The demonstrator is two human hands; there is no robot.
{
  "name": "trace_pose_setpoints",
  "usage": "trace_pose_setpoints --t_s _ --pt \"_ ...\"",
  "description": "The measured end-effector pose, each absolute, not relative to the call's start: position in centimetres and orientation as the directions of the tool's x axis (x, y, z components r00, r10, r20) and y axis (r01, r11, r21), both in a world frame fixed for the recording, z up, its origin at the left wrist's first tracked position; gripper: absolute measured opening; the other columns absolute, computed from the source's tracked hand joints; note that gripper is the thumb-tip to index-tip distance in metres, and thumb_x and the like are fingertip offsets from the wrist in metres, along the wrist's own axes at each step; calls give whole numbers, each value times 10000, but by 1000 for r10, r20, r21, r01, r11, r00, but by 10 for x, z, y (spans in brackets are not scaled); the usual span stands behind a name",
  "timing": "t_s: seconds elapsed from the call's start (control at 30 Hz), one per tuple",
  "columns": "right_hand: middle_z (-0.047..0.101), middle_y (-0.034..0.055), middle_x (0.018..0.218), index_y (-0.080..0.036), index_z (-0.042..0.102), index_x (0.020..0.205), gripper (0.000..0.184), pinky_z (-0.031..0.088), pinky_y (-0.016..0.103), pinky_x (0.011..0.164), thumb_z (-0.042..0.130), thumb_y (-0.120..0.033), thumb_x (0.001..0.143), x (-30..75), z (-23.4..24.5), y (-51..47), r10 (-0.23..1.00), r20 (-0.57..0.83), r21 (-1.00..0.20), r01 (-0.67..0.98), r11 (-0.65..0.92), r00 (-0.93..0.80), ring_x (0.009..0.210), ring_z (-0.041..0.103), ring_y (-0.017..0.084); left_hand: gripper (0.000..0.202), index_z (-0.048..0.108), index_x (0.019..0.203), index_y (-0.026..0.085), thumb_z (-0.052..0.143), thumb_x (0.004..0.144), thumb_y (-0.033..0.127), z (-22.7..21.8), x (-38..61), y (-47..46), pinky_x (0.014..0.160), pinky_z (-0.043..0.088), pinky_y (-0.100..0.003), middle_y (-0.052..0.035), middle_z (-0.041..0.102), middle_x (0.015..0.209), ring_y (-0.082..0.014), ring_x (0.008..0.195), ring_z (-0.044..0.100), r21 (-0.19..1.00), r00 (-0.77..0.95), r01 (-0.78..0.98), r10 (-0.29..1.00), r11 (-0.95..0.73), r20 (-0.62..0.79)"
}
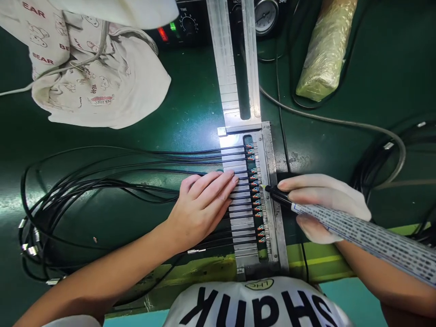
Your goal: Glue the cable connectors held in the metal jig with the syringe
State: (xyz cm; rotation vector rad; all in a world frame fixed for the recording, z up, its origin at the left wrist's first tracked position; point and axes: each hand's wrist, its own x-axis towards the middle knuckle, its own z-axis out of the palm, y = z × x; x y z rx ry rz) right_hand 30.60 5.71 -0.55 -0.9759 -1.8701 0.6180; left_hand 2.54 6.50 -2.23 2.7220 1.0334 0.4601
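My left hand (203,203) lies flat with fingers stretched out, pressing on black cables (112,181) where they enter a metal fixture (270,200). The cable ends with small coloured wires (256,190) sit in a row along the fixture's slot. My right hand (322,200), in a white glove, grips a marker pen (344,222) with a patterned barrel. Its black tip touches the wire ends near the middle of the row.
A metal rail (231,68) runs from the fixture up to a machine with a dial (189,22) and a gauge (265,16). A printed cloth bag (95,77) lies at upper left, a wrapped bundle (325,50) at upper right. Grey hose (340,122) curves right.
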Motion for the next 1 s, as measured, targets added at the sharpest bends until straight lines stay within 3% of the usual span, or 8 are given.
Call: trace_pose_setpoints --t_s 0.5,0.8,1.0 --pt "772 131 955 -113 733 935 214 659 319 716 790 -227 763 305 -6 61 827 483 -751 349 560 -287 848 764 239 521 496 1420 140 649 922 163 -23 24 65 972 439 -440 -136 629 1377 -278 1231 587 285 715 613 671 -737 196" --pt "778 90 958 -143 730 918 198 668 314 726 794 -242 760 306 -6 60 822 490 -739 362 569 -291 848 763 224 519 513 1405 116 659 907 148 -24 25 65 966 435 -445 -152 629 1372 -285 1232 584 288 718 605 665 -742 206" --pt "780 81 944 -136 724 883 137 664 304 726 710 -111 750 304 -4 60 829 482 -744 368 558 -282 838 764 209 539 492 1427 132 648 912 151 -24 23 65 972 434 -439 -144 625 1379 -280 1239 579 294 716 606 668 -739 202"
